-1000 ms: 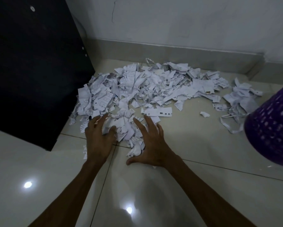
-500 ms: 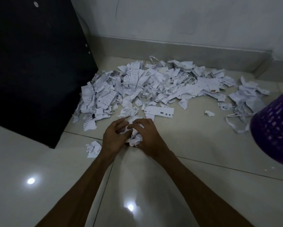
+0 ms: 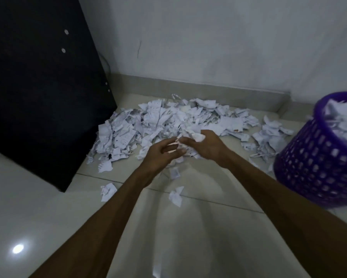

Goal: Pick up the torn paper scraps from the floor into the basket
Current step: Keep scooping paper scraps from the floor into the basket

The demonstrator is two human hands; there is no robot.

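Head view looks down on a wide heap of torn paper scraps [image 3: 168,125] spread over the tiled floor [image 3: 48,207] against the wall, beside a dark cabinet panel [image 3: 38,97]. Both hands are raised above the near edge of the heap. The right hand [image 3: 206,145] has its fingers curled around a crumpled bunch of scraps [image 3: 192,135]; the left hand [image 3: 160,155] sits just beside it with fingers loosely curled under the bunch, though blur makes it hard to tell whether they pinch any paper. A few loose pieces [image 3: 175,195] lie on the floor below the hands. The purple basket [image 3: 319,163], already partly filled with paper, stands to the right. These scraps look very light, limp and prone to slipping out, so a cupped, two-handed squeeze around the whole bunch probably suits better than pinching edges.
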